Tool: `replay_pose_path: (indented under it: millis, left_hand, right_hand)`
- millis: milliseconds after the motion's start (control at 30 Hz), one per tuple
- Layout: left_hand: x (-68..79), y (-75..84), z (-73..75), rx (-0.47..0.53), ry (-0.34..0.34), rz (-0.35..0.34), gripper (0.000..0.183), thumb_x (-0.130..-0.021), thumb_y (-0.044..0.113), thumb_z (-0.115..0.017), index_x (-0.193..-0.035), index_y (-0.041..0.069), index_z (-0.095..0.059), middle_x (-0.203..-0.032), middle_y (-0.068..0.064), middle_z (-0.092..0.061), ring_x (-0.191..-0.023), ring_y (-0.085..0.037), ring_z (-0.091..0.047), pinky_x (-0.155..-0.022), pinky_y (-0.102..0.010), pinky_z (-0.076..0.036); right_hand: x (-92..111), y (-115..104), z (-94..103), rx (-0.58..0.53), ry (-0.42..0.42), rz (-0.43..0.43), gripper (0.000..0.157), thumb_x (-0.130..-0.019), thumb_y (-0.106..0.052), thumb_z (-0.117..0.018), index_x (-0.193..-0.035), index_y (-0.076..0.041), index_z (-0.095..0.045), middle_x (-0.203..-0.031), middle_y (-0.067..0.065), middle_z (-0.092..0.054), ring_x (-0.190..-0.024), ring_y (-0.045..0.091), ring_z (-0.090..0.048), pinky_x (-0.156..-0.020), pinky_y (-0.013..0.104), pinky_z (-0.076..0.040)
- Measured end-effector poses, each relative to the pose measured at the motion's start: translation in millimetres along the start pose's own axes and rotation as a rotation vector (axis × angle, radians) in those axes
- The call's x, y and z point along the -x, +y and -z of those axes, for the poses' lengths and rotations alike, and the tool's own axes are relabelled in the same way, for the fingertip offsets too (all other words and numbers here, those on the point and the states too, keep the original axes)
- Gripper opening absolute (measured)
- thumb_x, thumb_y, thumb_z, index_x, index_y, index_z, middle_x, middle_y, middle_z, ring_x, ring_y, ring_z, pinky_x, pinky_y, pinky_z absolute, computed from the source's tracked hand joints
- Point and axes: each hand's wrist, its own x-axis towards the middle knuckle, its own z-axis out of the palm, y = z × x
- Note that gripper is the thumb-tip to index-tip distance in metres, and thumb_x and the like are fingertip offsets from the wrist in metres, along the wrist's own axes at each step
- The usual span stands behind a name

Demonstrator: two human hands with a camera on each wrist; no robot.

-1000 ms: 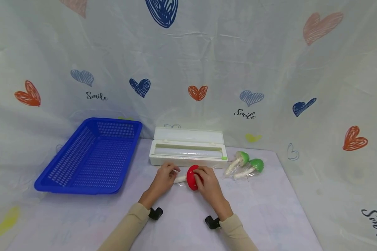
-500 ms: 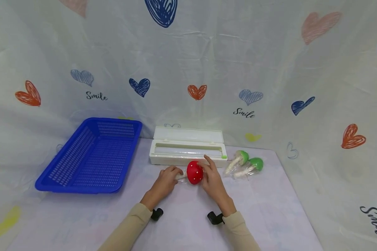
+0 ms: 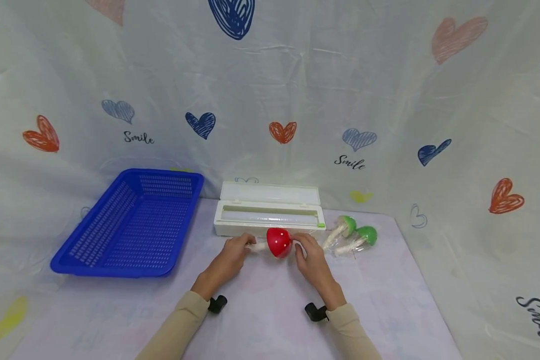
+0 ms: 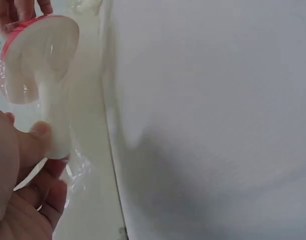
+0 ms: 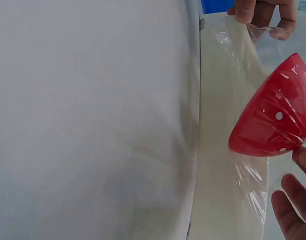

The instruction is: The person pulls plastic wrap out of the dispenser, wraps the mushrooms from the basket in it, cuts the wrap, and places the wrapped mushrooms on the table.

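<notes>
A toy mushroom (image 3: 278,242) with a white-dotted red cap lies between my hands, just in front of the white cling film box. Clear cling film (image 5: 250,172) wraps it and bunches to a point over the cap. With thumb and fingers, my left hand (image 3: 228,256) pinches the pale stem (image 4: 55,112) near its end. My right hand (image 3: 314,260) pinches the gathered film at the cap's right side; its other fingers are spread below in the right wrist view.
The cling film box (image 3: 270,232) stands with its lid raised at the back. To its right lie two film-wrapped, green-capped mushrooms (image 3: 366,236). A blue plastic basket (image 3: 175,260) occupies the left side, and a printed curtain rises behind.
My right hand has gone from the cap's face to its right side and now pinches the film there. The mushroom shifted slightly toward the box; my left hand moved a little left.
</notes>
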Motion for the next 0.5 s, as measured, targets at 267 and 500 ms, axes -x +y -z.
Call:
replay_pose_path:
  millis: [267,500]
  left_hand:
    - [-8.8,-5.1,10.8,0.053,0.276,-0.252,0.022,-0.091,-0.01,-0.07,-0.105,0.007,-0.064,-0.11,-0.008,-0.063,-0.106,-0.023,-0.065,-0.089,-0.035,-0.058]
    - [-15.7,-2.8,10.3,0.097,0.437,-0.341,0.018,-0.088,-0.005,-0.076,-0.106,0.0,-0.075,-0.107,-0.013,-0.072,-0.102,-0.028,-0.071,-0.085,-0.035,-0.06]
  right_hand:
    - [-14,-2,2.5,0.077,-0.094,0.015,0.061,-0.083,0.008,-0.072,-0.14,0.001,-0.054,-0.136,0.017,-0.063,-0.135,0.046,-0.05,-0.112,0.058,-0.043]
    - [-22,-6,-5.8,0.171,-0.185,-0.029,0.097,-0.077,0.002,-0.084,-0.158,0.001,-0.031,-0.157,0.028,-0.033,-0.145,0.047,-0.03,-0.114,0.064,-0.035]
